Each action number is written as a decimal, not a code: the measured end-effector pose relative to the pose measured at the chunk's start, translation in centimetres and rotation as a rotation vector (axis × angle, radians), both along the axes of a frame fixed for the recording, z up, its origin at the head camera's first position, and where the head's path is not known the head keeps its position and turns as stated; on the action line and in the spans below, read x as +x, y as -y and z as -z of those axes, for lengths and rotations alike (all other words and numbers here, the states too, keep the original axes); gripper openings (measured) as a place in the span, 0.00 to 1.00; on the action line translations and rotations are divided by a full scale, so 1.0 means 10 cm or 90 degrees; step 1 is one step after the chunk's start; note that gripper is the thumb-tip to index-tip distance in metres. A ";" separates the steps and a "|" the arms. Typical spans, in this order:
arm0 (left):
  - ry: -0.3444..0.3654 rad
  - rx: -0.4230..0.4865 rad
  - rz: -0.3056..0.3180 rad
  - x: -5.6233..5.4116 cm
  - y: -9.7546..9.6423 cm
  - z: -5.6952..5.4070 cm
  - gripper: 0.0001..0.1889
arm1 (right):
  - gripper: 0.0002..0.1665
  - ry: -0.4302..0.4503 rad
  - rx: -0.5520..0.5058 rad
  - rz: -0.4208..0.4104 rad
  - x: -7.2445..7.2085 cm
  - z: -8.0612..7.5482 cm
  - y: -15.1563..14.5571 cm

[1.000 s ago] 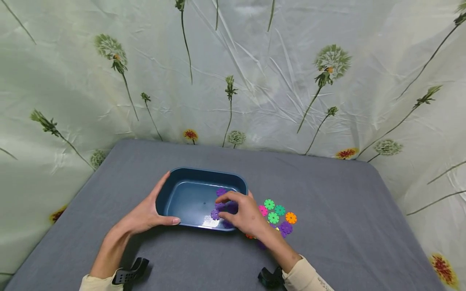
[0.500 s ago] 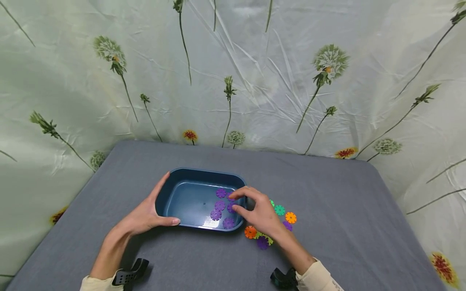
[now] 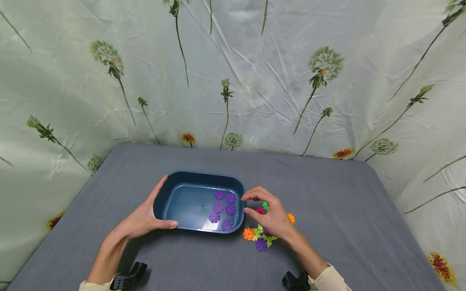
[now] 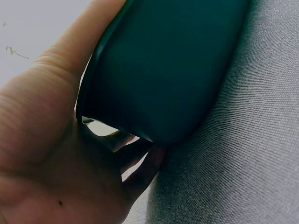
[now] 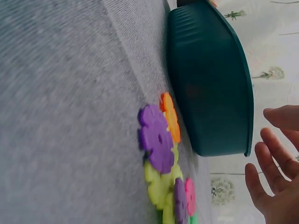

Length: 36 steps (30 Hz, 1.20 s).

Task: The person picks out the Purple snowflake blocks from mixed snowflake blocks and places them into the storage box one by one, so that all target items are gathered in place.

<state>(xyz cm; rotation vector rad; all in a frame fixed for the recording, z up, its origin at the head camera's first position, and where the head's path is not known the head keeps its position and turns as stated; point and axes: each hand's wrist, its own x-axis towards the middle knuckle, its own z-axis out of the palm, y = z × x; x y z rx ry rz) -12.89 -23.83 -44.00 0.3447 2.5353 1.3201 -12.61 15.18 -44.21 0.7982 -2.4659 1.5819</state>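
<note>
My left hand (image 3: 145,216) grips the left end of a dark blue plastic bin (image 3: 187,208), thumb over the near rim and fingers along the end wall. In the left wrist view its fingers reach below the bin's outer wall (image 4: 168,65). Several purple notched plastic discs (image 3: 230,210) lie on the bin's floor, toward its right end. My right hand (image 3: 273,216) hovers just outside the right rim, thumb and fingers apart with nothing between them. Beneath it is a loose group of discs: a purple disc (image 5: 156,138), an orange disc (image 3: 249,234), and yellow-green, pink and green ones, partly hidden.
Grey cloth (image 3: 327,194) covers the table. Behind it hangs a pale curtain (image 3: 262,101) printed with dandelions. Black straps (image 3: 129,277) sit at both wrists, below cream sleeves.
My right hand has drawn back rightward out of the bin, uncovering the purple discs inside and passing over the loose ones. The left hand keeps its hold.
</note>
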 end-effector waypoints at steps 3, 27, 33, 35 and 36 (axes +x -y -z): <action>0.002 0.003 -0.001 0.00 0.00 0.01 0.72 | 0.12 0.005 0.002 0.001 0.01 0.01 -0.05; -0.002 0.004 0.001 -0.01 0.01 0.02 0.72 | 0.21 0.083 0.085 0.026 0.05 0.07 -0.52; -0.002 0.007 0.002 -0.01 0.01 0.02 0.72 | 0.31 0.125 0.135 0.009 0.06 0.09 -0.63; -0.002 0.013 0.002 -0.01 0.01 0.02 0.72 | 0.33 0.130 0.146 -0.008 0.07 0.09 -0.67; -0.002 0.014 0.001 0.00 0.01 0.03 0.72 | 0.33 0.133 0.151 -0.017 0.07 0.10 -0.69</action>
